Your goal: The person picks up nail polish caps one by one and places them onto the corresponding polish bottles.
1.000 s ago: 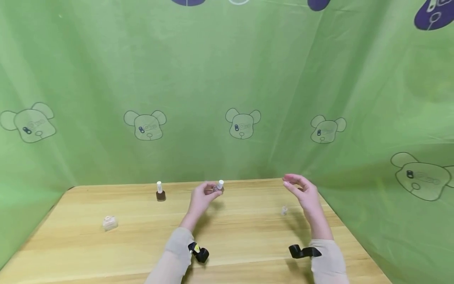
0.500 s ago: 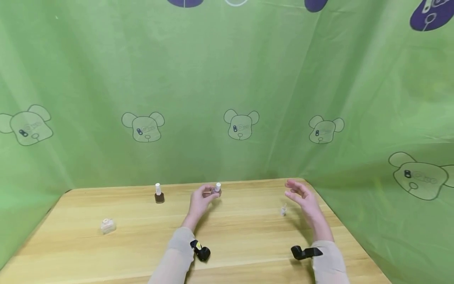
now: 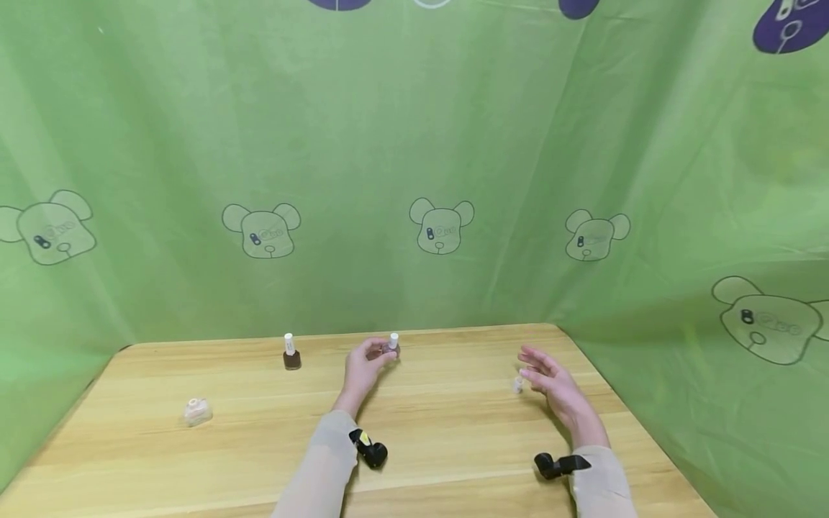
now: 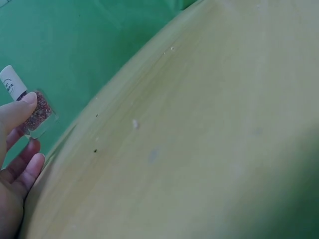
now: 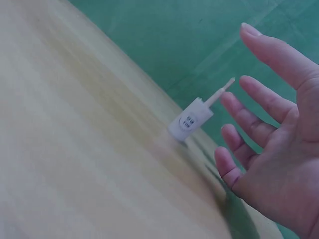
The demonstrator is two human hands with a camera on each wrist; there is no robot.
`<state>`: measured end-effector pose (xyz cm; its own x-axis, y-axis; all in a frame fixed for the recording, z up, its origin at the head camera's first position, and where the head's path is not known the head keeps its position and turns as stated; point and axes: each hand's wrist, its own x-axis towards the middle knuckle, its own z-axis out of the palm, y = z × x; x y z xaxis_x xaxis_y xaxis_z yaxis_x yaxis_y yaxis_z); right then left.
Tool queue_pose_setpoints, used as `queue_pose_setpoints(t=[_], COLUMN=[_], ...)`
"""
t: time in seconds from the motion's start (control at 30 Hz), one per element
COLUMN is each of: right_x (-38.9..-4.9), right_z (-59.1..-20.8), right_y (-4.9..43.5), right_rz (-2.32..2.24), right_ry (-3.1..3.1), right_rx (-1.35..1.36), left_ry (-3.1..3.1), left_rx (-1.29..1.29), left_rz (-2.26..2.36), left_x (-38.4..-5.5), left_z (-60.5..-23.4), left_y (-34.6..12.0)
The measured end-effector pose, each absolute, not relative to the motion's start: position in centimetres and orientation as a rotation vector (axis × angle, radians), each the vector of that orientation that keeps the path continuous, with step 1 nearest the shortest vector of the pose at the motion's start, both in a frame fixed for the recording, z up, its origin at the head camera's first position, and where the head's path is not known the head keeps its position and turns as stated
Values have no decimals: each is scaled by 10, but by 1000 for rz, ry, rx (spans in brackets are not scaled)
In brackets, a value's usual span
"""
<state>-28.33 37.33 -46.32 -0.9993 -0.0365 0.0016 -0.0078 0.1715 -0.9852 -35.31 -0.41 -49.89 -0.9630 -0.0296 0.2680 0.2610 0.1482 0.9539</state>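
Note:
My left hand (image 3: 359,370) pinches a small nail polish bottle (image 4: 41,117) between thumb and fingers. Red and dark glitter fills its clear glass, and a white cap (image 4: 12,82) tops it. To the right, my right hand (image 3: 558,392) is held with fingers spread and relaxed, nothing in them. Just left of its fingertips, a white nail polish cap (image 5: 192,119) stands on the table, its thin brush (image 5: 220,93) pointing up. In the right wrist view, that brush tip appears close to the index and middle fingers.
Toward the back left of the wooden table (image 3: 440,446) stands a dark nail polish bottle (image 3: 292,359) with a white cap. A clear, pale bottle (image 3: 197,412) without a cap sits nearer on the left. Green curtain (image 3: 363,144) surrounds the back and sides.
My right hand has come down toward the upturned brush cap, its fingers opening wider. The left hand, with the glitter bottle, has shifted slightly left and lower.

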Motion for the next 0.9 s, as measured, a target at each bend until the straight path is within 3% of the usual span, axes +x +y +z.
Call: queue_pose_setpoints(t=[0.9], right_x=[-285], right_z=[-480], right_y=[371], right_rz=[-1779], right_ry=[2593], right_rx=[-32], left_ry=[-2293], left_rx=[-176], left_rz=[-1721], left_x=[-353], left_z=[-500], left_y=[-6])
